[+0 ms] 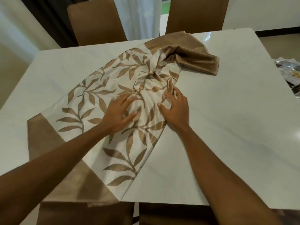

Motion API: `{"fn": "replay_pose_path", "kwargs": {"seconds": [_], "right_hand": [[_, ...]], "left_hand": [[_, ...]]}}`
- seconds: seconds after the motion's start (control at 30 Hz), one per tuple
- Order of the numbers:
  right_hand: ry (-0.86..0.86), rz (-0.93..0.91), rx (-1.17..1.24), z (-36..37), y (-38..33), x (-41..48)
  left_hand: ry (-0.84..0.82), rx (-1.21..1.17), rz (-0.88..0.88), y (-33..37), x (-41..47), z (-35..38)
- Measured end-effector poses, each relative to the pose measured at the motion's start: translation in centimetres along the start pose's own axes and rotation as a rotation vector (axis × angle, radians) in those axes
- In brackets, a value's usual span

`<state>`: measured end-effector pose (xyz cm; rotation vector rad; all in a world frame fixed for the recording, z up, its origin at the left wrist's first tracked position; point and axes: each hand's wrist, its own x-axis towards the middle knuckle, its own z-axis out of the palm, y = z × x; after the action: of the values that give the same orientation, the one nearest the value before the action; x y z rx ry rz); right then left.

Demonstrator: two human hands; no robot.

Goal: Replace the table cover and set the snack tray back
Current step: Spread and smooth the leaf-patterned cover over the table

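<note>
At the far left the white glossy counter (227,111) shows a bare strip along its left edge. The table cover (100,88), cream with brown leaves and plain brown borders, lies on a slant from the near left corner toward the far middle. Its near brown border hangs over the front edge, above a brown chair (84,213) tucked in below. The left part of the cloth lies flat; toward the middle it rises in wrinkles.

The left hand (120,112) reaches in from the lower left, palm down with its fingers spread and pressing on the wrinkled cloth. Just beside it, not touching, the right hand (175,109) rests splayed fingertips on the cover's right edge, forearm stretched out over bare counter. Neither hand grips the fabric.

Beyond the hands the far brown end of the cover is bunched in a loose fold. Two more brown chairs (95,21) stand behind the far edge. The right half of the counter lies bare to its front and right edges. At the right edge sit shiny packets (289,69), their print too blurred to read.
</note>
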<state>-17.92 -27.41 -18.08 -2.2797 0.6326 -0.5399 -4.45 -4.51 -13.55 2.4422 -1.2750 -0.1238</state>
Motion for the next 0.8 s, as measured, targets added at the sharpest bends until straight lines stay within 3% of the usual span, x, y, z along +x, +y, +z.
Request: {"fn": "replay_pose_path", "kwargs": {"seconds": [0.07, 0.13, 0.2, 0.33, 0.43, 0.8], "right_hand": [[0.049, 0.020, -0.022, 0.7, -1.5, -2.0], [0.134, 0.030, -0.071, 2.2, -4.2, -4.2], [0.104, -0.037, -0.059, 4.8, -8.5, -7.5], [-0.164, -0.077, -0.155, 10.3, -13.6, -13.2], [-0.180, -0.119, -0.307, 11.6, -13.3, -14.3], [-0.276, -0.296, -0.318, 7.2, -9.3, -15.2]], "left_hand": [[-0.140, 0.182, -0.153, -4.6, -4.9, -0.7], [-0.162, 0.248, -0.310, -8.1, -8.9, -1.5], [-0.190, 0.269, -0.412, -10.1, -12.3, -2.0], [-0.172, 0.313, -0.465, -9.9, -13.9, -1.3], [-0.118, 0.303, -0.499, -9.2, -14.3, -1.2], [-0.098, 0.272, -0.662, -3.6, -17.6, 1.1]]}}
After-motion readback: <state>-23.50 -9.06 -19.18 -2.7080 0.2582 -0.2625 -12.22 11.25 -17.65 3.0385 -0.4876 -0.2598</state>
